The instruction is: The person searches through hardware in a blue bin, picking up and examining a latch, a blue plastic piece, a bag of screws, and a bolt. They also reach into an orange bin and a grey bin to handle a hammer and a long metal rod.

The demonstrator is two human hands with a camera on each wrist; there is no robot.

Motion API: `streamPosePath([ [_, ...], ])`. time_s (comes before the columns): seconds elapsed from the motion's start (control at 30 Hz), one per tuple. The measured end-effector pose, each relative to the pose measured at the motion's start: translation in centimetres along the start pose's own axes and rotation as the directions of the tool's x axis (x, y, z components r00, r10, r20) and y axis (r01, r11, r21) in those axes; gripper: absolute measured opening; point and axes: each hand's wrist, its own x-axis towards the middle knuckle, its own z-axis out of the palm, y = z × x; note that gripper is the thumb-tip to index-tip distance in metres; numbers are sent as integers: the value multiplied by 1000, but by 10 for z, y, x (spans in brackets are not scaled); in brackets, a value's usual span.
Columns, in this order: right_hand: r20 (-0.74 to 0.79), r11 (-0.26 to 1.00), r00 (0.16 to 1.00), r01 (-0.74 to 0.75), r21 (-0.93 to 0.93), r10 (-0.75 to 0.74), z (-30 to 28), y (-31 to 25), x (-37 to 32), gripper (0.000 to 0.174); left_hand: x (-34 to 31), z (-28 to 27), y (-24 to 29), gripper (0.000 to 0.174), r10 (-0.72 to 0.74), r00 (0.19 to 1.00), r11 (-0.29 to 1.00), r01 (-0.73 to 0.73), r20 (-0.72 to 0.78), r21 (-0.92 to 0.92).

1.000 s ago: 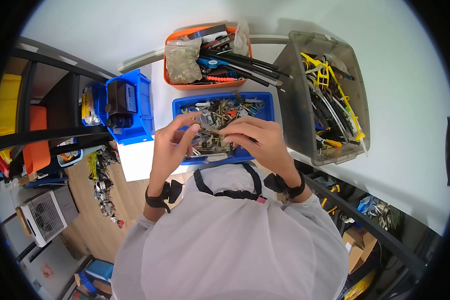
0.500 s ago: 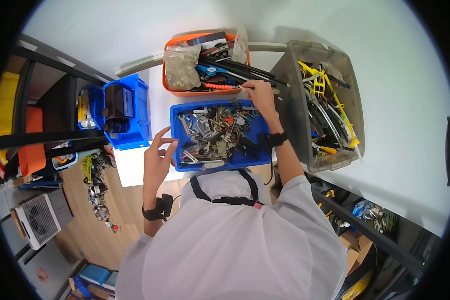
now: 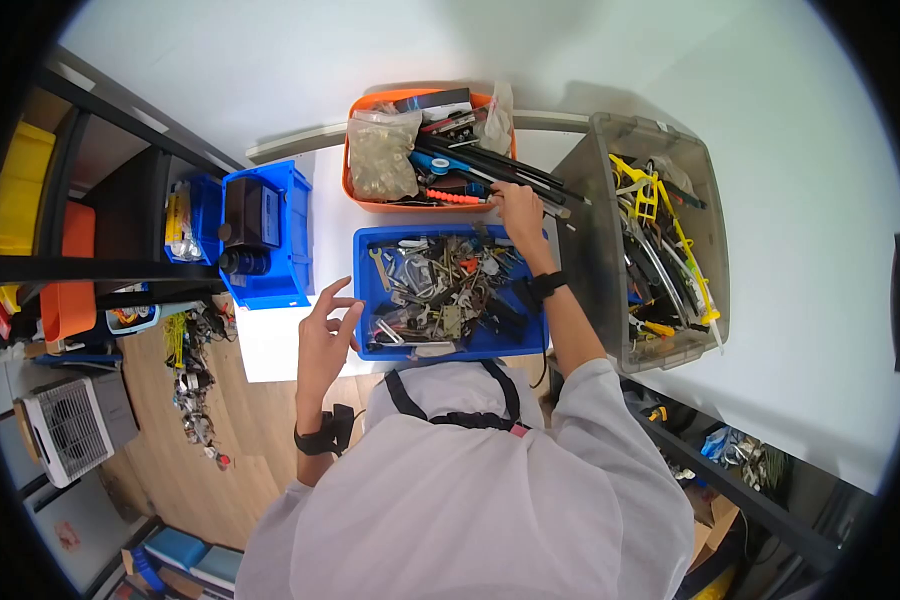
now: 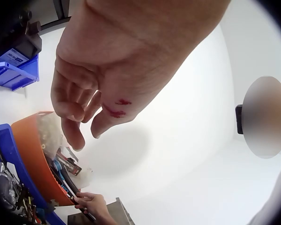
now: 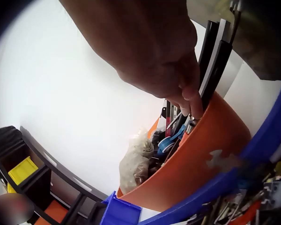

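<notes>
My right hand (image 3: 520, 212) is over the right front rim of the orange bin (image 3: 346, 170), fingers curled downward. In the right wrist view its fingertips pinch at a small metal piece (image 5: 192, 123) just inside the rim; the hand covers part of it. Long black rods (image 3: 545, 180) stick out of the bin beside that hand. My left hand (image 3: 322, 335) hovers by the left edge of the blue tray (image 3: 361, 290), fingers loosely bent and holding nothing. Keys, hooks, a wrench (image 3: 380, 268) and other small metal parts lie jumbled in the tray.
To the right stands a grey translucent bin (image 3: 610, 285) of tools, with a yellow frame (image 3: 650, 200) on top. A smaller blue bin (image 3: 298, 235) with dark bottles is on the left, next to a black shelf rack (image 3: 100, 268). A bag of small parts (image 3: 383, 155) lies in the orange bin.
Both hands were together over the blue tray with a small piece between them. The right hand has since moved up to the orange bin's rim; the left has drawn back leftward, off the tray.
</notes>
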Motion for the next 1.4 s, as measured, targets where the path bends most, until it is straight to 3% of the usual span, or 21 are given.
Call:
streamPosePath([
  [0.13,86,980,992,-108,168,94,-10,-6,-3,25,2,2,1,46,-2,1000,1000,2,0,-9],
  [0.2,188,902,966,-237,361,179,-13,-2,-4,26,3,2,-3,46,17,1000,1000,-17,12,-14],
  [0.43,237,815,948,-307,492,214,-65,-29,-28,25,8,6,-9,45,58,997,998,-58,40,-6],
  [0.63,300,813,924,-358,460,237,-97,-19,-74,26,7,6,-2,43,19,999,1000,-19,29,17],
  [0.7,307,917,918,-326,230,249,-97,-8,-95,28,9,5,-6,42,19,1000,1000,-19,24,5],
  [0.9,385,954,875,-295,-53,293,-59,30,-162,30,13,2,-13,41,9,1000,999,-9,-2,35],
  [0.97,417,961,869,-273,-45,266,-40,40,-177,30,12,2,-12,41,12,1000,999,-12,5,49],
  [1.03,530,970,813,-207,-123,241,-19,49,-186,43,12,2,-12,41,22,1000,998,-21,-9,59],
  [1.13,518,982,835,-144,-121,186,8,52,-200,49,10,3,-13,41,28,1000,998,-28,0,56],
  [1.4,550,971,800,-186,-151,239,28,55,-213,47,1,5,-13,40,26,999,998,-25,-18,66],
])
